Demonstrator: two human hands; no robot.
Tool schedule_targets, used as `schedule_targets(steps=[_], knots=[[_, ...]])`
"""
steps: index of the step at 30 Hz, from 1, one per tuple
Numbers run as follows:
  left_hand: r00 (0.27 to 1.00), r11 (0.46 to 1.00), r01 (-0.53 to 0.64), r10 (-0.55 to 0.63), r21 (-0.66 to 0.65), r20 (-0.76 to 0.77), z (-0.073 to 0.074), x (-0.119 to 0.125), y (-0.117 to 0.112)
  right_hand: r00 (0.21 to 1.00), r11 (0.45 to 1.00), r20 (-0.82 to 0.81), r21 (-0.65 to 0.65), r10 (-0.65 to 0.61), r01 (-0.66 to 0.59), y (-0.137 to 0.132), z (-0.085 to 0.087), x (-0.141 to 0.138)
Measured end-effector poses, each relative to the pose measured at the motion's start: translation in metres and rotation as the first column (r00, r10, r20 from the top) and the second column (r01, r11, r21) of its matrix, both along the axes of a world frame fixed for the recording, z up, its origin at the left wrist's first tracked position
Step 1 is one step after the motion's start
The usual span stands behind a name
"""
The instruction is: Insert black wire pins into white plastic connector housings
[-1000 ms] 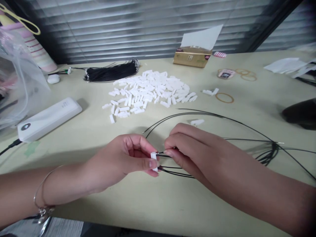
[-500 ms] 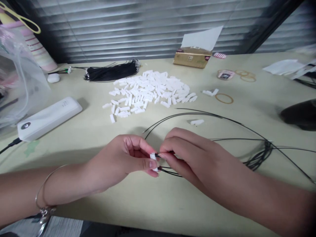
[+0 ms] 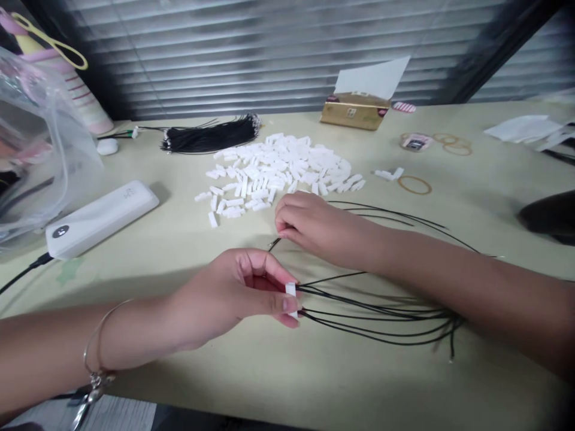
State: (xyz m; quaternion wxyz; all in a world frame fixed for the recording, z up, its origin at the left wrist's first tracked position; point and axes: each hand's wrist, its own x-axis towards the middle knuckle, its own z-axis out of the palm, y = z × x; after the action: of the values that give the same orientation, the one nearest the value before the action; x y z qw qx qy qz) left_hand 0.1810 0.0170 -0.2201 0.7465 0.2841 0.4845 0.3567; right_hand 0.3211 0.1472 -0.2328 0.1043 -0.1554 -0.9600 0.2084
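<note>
My left hand (image 3: 260, 290) pinches a small white connector housing (image 3: 291, 291) between thumb and fingers above the table. Several thin black wires (image 3: 377, 308) run out of the housing's right side and sweep towards the right. Farther back, my right hand (image 3: 309, 224) is closed on a black wire (image 3: 275, 242); its short end with a metal tip sticks out below the fingertips. The right hand and forearm cover part of the loose wires. Behind both hands lies a heap of white connector housings (image 3: 287, 164).
A bundle of black wires (image 3: 211, 134) lies at the back left. A white power bank (image 3: 103, 218) and a plastic bag (image 3: 54, 137) are on the left. At the back stand a gold box (image 3: 353, 114) and, nearer, a rubber band (image 3: 414, 185). A black object (image 3: 548, 216) sits far right.
My right hand has left the connector, moving up and away, and now grips a loose wire's end. My left hand still holds the connector. The whole view has shifted slightly.
</note>
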Motion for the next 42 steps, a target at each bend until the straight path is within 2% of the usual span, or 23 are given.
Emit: schedule_targets(steps=[4, 9, 11, 14, 19, 23, 26, 30, 33, 42], knots=[[1.000, 1.000, -0.015, 0.015, 0.018, 0.015, -0.001, -0.001, 0.001, 0.997, 0.997, -0.031, -0.002, -0.073, 0.073, -0.004, 0.006, 0.010], [1.000, 1.000, 0.021, -0.021, 0.015, 0.006, -0.001, -0.002, 0.000, 0.998, 0.999, -0.035, -0.011, 0.047, -0.047, -0.004, 0.001, 0.006], [1.000, 1.000, 0.022, -0.022, 0.015, -0.003, -0.001, -0.001, 0.000, 0.998, 0.999, -0.030, -0.008, 0.049, -0.049, -0.005, -0.002, 0.002], [1.000, 1.000, 0.006, -0.006, 0.014, 0.000, -0.001, 0.000, 0.000, 0.998, 1.000, -0.054, -0.003, -0.017, 0.016, -0.005, 0.000, 0.001], [0.998, 0.998, -0.055, 0.054, 0.022, 0.011, -0.003, -0.001, -0.001, 0.973, 0.983, -0.145, -0.010, -0.182, 0.183, -0.016, 0.025, 0.020], [0.994, 0.994, -0.101, 0.099, 0.038, 0.051, -0.005, -0.002, -0.001, 0.984, 0.990, -0.113, -0.018, -0.140, 0.139, -0.039, 0.038, 0.035], [0.992, 0.994, -0.107, 0.105, 0.023, 0.065, -0.005, -0.001, 0.000, 0.981, 0.989, -0.132, -0.001, -0.143, 0.145, -0.053, 0.039, 0.041], [0.992, 0.993, -0.119, 0.118, 0.021, 0.055, -0.005, 0.000, 0.001, 0.944, 0.962, -0.243, 0.100, -0.222, 0.252, -0.062, 0.040, 0.042], [0.994, 0.994, -0.107, 0.106, 0.021, 0.039, -0.006, -0.001, 0.000, 0.938, 0.949, -0.223, 0.112, -0.266, 0.296, -0.065, 0.039, 0.041], [0.994, 0.995, -0.103, 0.102, 0.016, 0.047, -0.007, -0.002, 0.001, 0.894, 0.908, -0.158, -0.046, -0.419, 0.417, -0.064, 0.035, 0.036]])
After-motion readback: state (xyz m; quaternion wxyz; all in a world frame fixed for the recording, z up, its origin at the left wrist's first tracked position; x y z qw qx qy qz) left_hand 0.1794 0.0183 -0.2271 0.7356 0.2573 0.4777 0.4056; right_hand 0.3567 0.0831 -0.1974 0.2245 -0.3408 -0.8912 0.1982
